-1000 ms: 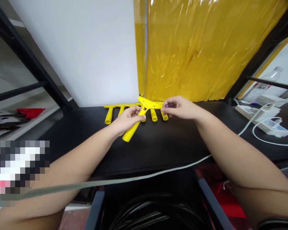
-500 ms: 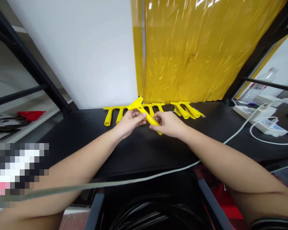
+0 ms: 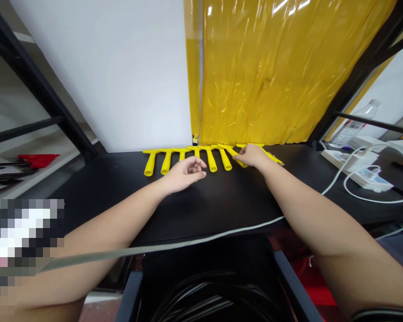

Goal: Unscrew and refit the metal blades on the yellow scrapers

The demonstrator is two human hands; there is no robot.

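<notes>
Several yellow handles (image 3: 212, 161) lie on the worktop (image 3: 201, 205) beyond the loosely curled, empty left hand (image 3: 185, 173); the right hand (image 3: 253, 156) pinches another handle (image 3: 232, 153) between thumb and fingers.

room above tabletop (image 3: 201, 208), yellow handles (image 3: 211, 161) lining back, cable (image 3: 188, 243) across front

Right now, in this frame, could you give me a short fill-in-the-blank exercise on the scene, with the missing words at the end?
1. The right hand is at a handled piece whose color is ____.
2. The left hand holds ____.
3. The tabletop is colored ____.
4. In the picture, the white panel stands to the ____ of the yellow sheet.

Missing words: yellow; nothing; black; left.
</notes>
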